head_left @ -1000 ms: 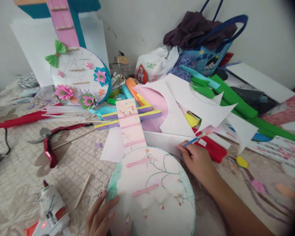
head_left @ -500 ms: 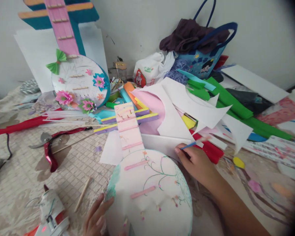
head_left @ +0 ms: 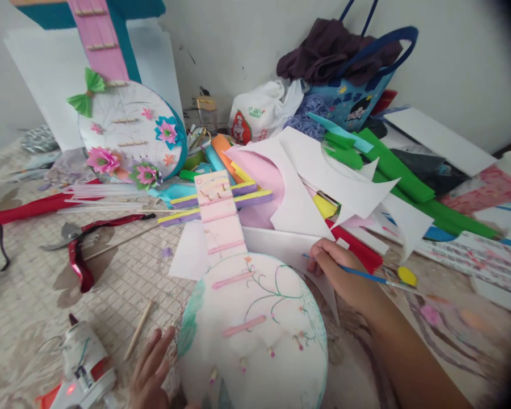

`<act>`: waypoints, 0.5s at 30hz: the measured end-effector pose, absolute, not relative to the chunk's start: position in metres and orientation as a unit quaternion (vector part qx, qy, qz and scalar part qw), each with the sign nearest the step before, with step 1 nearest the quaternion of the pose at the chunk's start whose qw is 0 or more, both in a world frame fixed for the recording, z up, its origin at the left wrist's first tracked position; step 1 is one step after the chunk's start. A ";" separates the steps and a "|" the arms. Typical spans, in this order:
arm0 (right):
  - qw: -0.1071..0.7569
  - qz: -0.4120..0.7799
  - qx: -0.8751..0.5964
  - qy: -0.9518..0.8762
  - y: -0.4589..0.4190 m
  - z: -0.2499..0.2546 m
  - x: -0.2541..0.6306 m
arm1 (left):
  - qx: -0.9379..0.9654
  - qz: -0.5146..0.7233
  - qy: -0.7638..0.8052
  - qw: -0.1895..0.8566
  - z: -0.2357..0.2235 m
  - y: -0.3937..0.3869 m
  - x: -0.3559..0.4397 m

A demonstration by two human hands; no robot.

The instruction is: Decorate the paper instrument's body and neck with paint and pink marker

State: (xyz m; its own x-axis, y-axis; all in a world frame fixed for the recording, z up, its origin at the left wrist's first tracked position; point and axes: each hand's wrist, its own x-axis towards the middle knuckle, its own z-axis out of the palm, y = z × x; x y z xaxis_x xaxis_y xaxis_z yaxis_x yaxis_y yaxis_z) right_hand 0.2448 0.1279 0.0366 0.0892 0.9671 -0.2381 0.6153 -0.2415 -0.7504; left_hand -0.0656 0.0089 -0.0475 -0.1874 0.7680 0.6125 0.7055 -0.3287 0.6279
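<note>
Right hand: fingers curled closed, grasping blue-handled paintbrush near far right edge of round, painted lute-shaped craft. Brush slants across hand, far end pointing right; fingertips partly hidden. Left hand: fingers loosely open, slightly parted, just beside craft's near left edge; contact unclear. Lower palm and craft's near edge cut off by view. Wooden stick and glue gun left of left hand, glue gun's base cut off.

Right hand grips a blue paintbrush — beside the round white board.
</note>
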 end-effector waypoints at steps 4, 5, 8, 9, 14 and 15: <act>0.241 0.367 -0.692 -0.573 0.132 0.034 0.245 | 0.639 0.538 0.550 0.021 -0.034 0.014 -0.056; 0.237 0.365 -0.695 -0.573 0.133 0.034 0.244 | 0.641 0.538 0.548 0.019 -0.030 0.015 -0.054; 0.217 0.353 -0.701 -0.580 0.135 0.035 0.241 | 0.646 0.536 0.543 0.021 -0.024 0.018 -0.050; 0.208 0.348 -0.703 -0.584 0.136 0.036 0.240 | 0.648 0.536 0.541 0.023 -0.023 0.018 -0.049; 0.148 0.296 -0.722 -0.608 0.143 0.043 0.234 | 0.651 0.535 0.538 0.024 -0.022 0.017 -0.048; 0.136 0.282 -0.724 -0.615 0.145 0.045 0.232 | 0.651 0.532 0.540 0.023 -0.021 0.017 -0.049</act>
